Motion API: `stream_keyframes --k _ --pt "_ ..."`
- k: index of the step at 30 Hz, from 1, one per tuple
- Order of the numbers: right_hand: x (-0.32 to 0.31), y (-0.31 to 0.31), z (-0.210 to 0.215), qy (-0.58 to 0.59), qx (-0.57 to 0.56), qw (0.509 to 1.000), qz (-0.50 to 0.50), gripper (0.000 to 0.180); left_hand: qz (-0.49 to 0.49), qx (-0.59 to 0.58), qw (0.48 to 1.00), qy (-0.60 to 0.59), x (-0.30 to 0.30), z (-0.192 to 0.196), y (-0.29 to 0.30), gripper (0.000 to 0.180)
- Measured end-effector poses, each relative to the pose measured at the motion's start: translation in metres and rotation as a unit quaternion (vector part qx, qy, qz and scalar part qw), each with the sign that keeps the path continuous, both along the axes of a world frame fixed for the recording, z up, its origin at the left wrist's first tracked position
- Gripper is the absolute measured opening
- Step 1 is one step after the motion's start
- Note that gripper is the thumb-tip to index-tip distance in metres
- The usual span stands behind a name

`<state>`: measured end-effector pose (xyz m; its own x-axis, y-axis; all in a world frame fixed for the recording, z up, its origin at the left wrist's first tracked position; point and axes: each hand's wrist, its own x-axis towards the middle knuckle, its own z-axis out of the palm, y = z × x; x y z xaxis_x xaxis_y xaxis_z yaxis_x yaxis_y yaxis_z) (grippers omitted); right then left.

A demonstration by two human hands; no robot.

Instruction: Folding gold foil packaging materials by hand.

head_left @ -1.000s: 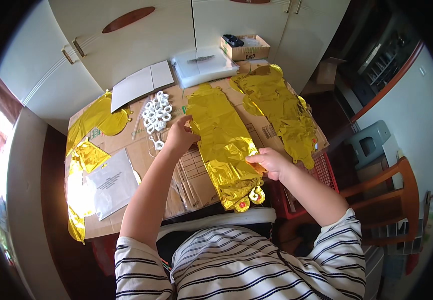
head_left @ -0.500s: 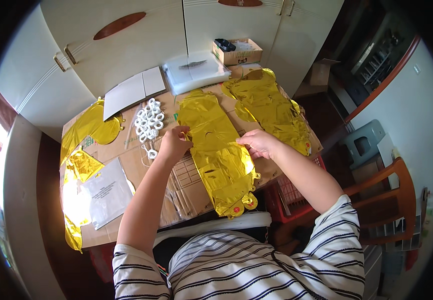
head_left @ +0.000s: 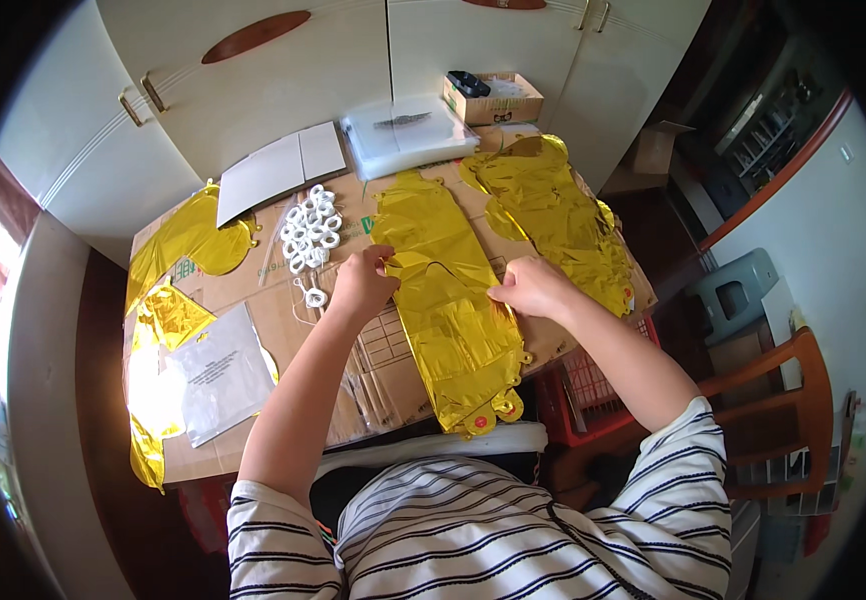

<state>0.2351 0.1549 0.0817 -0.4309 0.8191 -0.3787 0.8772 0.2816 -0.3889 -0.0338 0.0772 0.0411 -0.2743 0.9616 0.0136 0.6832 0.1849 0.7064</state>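
Note:
A flat gold foil balloon lies lengthwise in front of me, with small tabs and red dots at its near end. My left hand pinches its left edge about midway along. On the opposite edge, my right hand grips the foil between thumb and fingers. Between my hands the foil is raised in a crease. Left of my left hand lies a cluster of white ribbon rolls, one of them nearer to me. More gold foil balloons are spread flat to the right.
Cardboard covers the table. Gold foil and a clear printed bag lie at the left. Grey boards, a stack of clear bags and a small carton line the back. A wooden chair stands right.
Both hands keep their hold on the balloon's edges. The foil between them has lifted into a sharper fold. The whole view has shifted slightly.

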Motion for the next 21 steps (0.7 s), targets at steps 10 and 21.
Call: stream_keyframes --k 10,21 --pt "-0.033 -0.091 -0.045 0.203 0.341 0.854 0.336 0.061 -0.002 0.001 1.0 -0.003 0.002 0.001 -0.001 0.063" --pt "-0.034 -0.095 -0.06 0.153 0.322 0.858 0.371 0.062 -0.009 0.004 1.0 -0.009 -0.002 0.001 0.0 0.066"
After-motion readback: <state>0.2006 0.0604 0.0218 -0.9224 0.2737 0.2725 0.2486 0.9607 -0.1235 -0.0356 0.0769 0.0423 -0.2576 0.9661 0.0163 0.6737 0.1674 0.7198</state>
